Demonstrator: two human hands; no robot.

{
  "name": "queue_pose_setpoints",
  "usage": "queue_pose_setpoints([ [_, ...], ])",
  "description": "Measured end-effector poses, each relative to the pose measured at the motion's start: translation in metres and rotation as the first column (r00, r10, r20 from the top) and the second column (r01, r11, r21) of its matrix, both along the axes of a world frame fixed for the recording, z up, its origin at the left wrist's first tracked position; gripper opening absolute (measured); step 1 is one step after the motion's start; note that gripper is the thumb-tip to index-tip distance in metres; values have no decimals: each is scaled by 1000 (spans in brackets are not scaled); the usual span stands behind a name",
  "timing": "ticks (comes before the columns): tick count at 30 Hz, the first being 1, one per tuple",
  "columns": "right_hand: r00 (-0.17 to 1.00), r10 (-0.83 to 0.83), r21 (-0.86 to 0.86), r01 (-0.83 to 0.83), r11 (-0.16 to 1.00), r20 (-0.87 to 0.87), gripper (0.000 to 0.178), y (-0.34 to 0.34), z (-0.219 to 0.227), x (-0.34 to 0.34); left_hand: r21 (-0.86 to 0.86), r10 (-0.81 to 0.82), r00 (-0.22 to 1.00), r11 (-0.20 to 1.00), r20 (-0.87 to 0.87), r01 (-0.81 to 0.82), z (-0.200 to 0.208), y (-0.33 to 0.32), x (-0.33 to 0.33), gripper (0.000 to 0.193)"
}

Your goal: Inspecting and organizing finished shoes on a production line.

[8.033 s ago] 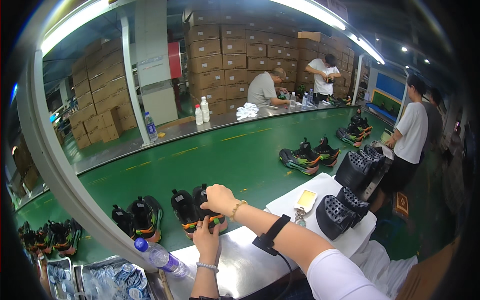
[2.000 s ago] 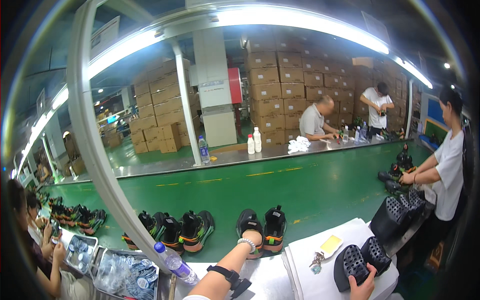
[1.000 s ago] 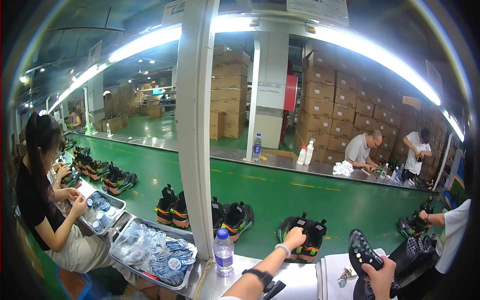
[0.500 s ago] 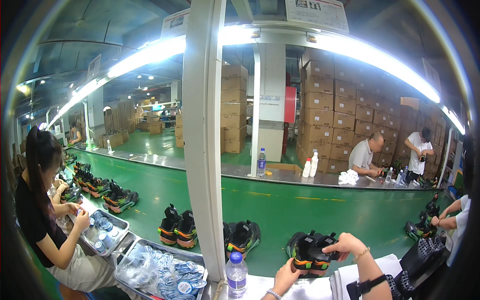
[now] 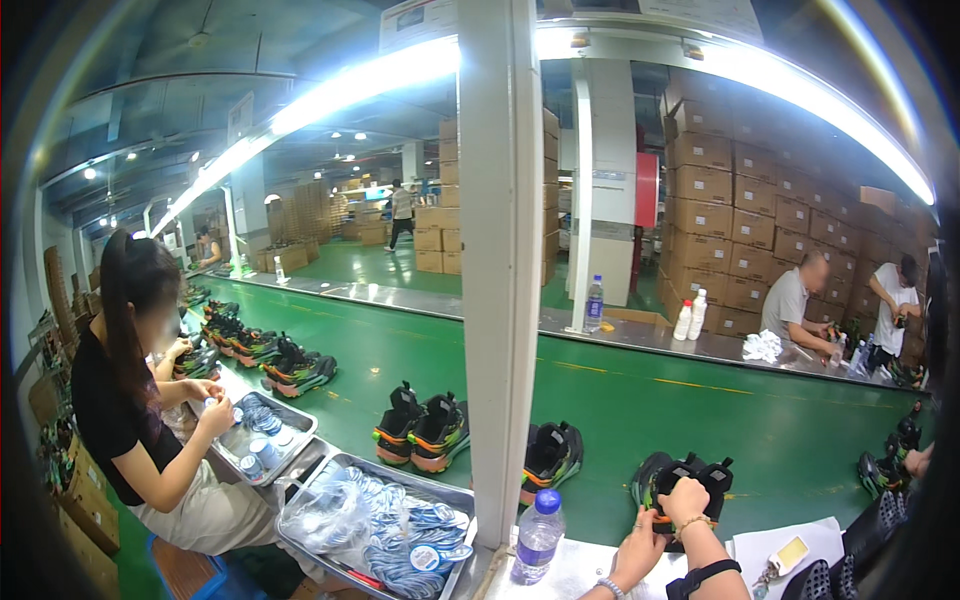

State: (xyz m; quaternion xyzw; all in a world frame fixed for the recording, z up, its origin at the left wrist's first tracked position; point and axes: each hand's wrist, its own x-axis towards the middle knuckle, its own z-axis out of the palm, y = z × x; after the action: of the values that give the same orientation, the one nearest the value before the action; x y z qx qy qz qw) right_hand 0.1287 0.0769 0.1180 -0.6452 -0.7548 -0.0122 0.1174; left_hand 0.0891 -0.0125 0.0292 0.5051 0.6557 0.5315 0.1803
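A pair of black sneakers with orange and green trim (image 5: 718,478) stands at the near edge of the green conveyor, heels away from me. My left hand (image 5: 640,548) grips the toe end of the left shoe from the near side, thumb and fingers against its lower edge. Over the opening of the same pair, my right hand (image 5: 686,502) is closed, its bent fingertips pressed down onto the shoe and partly hidden. A clear bottle with a blue cap (image 5: 539,540) stands left of my hands. On white paper right of my forearm lies a pale yellow tag with a key ring (image 5: 788,553).
A white post (image 5: 497,250) rises left of the bottle. Metal trays of blue laces (image 5: 400,520) sit beside a seated co-worker (image 5: 150,400). More sneakers (image 5: 425,425) stand along the conveyor (image 5: 620,400). Black dotted items (image 5: 875,530) and another person's hand (image 5: 917,460) are at right.
My view has turned left, so the scene sits further right. My right hand's extended index finger has bent down over the shoe. The yellow tag has come into view beside my right forearm.
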Motion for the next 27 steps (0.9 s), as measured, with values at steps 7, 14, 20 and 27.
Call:
queue_pose_setpoints([
  [7,999,-46,-44,45,998,-15,33,19,-18,-10,21,-3,1000,1000,-15,4,1,-6,4,49],
  [14,980,7,-235,-54,971,-197,38,27,-16,-3,-5,10,1000,1000,-22,-10,2,-5,0,51],
  [20,999,14,-319,-25,948,-36,34,38,-16,-21,182,87,992,981,-88,-70,-14,10,0,46],
  [27,991,130,-269,-127,955,-6,32,42,-21,-33,32,5,988,999,152,-10,5,-2,-9,42],
])
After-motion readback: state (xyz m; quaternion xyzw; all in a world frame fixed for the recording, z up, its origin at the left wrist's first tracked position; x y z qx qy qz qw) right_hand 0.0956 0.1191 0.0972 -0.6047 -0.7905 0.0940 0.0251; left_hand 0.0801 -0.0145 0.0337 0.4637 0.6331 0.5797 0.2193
